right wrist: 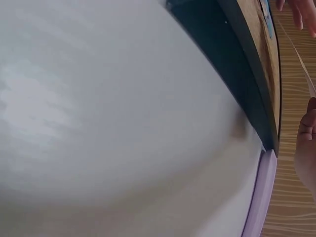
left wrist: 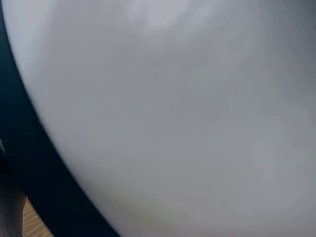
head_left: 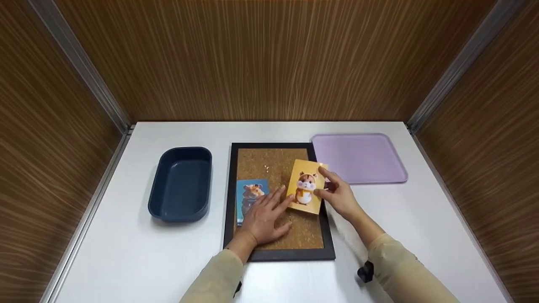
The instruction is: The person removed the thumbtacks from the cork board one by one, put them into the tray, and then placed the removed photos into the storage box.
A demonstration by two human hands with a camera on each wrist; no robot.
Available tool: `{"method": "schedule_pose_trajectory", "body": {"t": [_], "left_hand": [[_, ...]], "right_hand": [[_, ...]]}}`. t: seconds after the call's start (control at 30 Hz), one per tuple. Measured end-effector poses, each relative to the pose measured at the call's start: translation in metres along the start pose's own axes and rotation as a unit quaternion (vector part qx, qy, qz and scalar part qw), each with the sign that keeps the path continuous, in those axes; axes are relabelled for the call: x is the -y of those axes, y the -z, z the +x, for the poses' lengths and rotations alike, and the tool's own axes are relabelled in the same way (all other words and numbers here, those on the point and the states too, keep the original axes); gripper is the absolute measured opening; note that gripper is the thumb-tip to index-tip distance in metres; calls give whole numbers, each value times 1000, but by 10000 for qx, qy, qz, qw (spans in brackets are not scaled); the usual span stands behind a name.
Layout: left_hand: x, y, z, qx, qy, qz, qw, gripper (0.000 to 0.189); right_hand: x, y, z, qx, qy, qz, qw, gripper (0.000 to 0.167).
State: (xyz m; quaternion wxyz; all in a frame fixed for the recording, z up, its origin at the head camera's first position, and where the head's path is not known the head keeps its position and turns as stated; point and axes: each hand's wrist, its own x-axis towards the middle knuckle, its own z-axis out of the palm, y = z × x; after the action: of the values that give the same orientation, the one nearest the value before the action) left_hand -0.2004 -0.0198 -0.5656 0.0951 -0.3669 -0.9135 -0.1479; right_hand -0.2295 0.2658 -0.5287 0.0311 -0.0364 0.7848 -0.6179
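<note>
By the pinching fingers of the right hand [head_left: 342,198] the yellow card [head_left: 306,187] is held tilted over the framed corkboard [head_left: 301,240], where the blue card [head_left: 244,198] is partly covered by the spread-fingered left hand [head_left: 264,219], the corkboard being flanked by a navy container [head_left: 181,185] and a lilac tray [head_left: 358,158].

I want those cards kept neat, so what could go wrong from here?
The yellow card is held by its right side in the right hand, so it might slip or bend. It also slants against the edges of the corkboard, so if set down like that it could lie crooked. The left hand covers part of the blue card in the head view and might nudge it.
</note>
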Motion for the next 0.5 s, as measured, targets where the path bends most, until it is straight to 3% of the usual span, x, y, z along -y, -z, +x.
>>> {"method": "schedule_pose_trajectory", "body": {"t": [0.23,0.4,0.5], "left_hand": [[2,13,-4,-359,-93,145,9992,79],[13,26,-11,-794,-131,401,9960,80],[23,35,-18,-992,-72,300,9946,79]], "right_hand": [[6,5,0,-37,78,14,10000,75],[10,6,0,-9,117,217,9997,76],[11,6,1,43,88,320,9994,77]]}}
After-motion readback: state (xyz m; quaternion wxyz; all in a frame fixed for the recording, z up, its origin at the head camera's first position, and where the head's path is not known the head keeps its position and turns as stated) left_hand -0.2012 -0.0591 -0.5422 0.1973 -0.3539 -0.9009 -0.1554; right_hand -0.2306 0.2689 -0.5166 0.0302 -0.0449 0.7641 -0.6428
